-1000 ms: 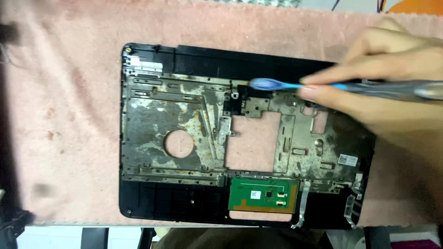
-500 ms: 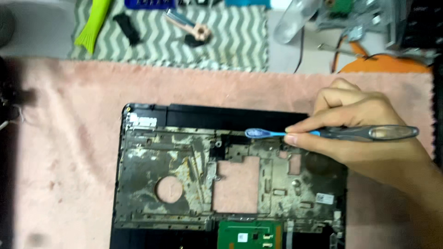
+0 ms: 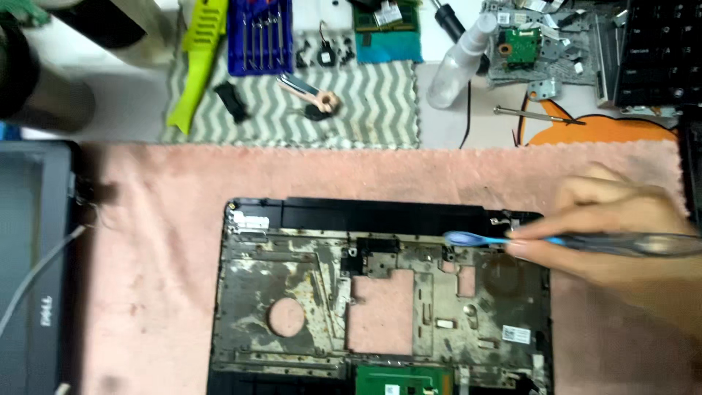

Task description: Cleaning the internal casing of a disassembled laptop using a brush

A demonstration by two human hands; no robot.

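right hand (image 3: pixel 614 234) holds toothbrush (image 3: pixel 556 241) over white-labelled laptop casing (image 3: pixel 307 292).

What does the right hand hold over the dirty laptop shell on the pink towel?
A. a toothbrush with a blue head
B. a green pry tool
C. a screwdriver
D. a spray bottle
A: the right hand grips a toothbrush whose blue head sits over the upper edge of the laptop shell; the spray bottle lies apart on the desk.
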